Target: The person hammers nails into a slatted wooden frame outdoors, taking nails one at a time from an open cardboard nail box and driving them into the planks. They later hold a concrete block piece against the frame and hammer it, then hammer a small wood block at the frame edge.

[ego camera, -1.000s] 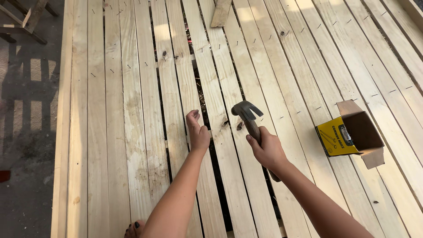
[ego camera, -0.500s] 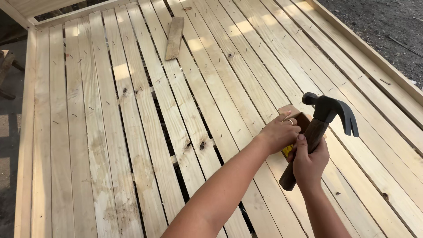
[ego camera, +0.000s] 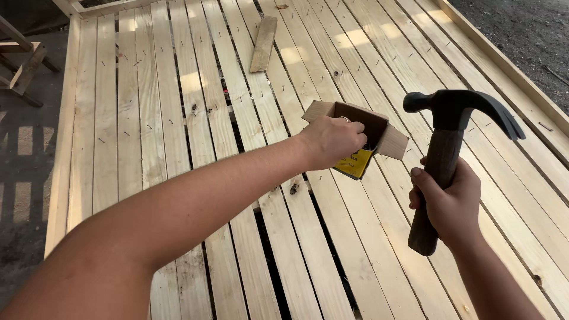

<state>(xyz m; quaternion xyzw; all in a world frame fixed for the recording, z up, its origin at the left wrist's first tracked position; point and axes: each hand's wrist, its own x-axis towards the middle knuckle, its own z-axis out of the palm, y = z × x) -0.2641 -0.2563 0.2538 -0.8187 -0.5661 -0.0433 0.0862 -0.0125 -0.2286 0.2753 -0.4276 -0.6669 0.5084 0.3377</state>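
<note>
The left hand [ego camera: 332, 141] reaches across the slats with its fingers curled down into an open cardboard box [ego camera: 361, 139]; the fingertips are hidden inside, so whether they pinch anything cannot be told. A ring shows on one finger. The box is small, brown outside with a yellow side face, its flaps folded outward, and it rests on the slats toward the right half of the platform, roughly midway along its length.

The right hand [ego camera: 448, 198] is wrapped tight around the dark wooden handle of a claw hammer [ego camera: 441, 163], held upright just right of the box and clear of it. The black head sits at the top, its striking face pointing left and the curved claw sweeping right.

Beneath both lies a slatted wooden platform [ego camera: 160, 118] of pale planks with narrow dark gaps, and small nails dotted along the boards. A short loose piece of board [ego camera: 263, 44] lies on the slats near the far edge, well apart from the box. Beyond the right edge rail is dark gravelly ground [ego camera: 521, 29]; past the left edge stands part of a wooden frame [ego camera: 24, 65].
</note>
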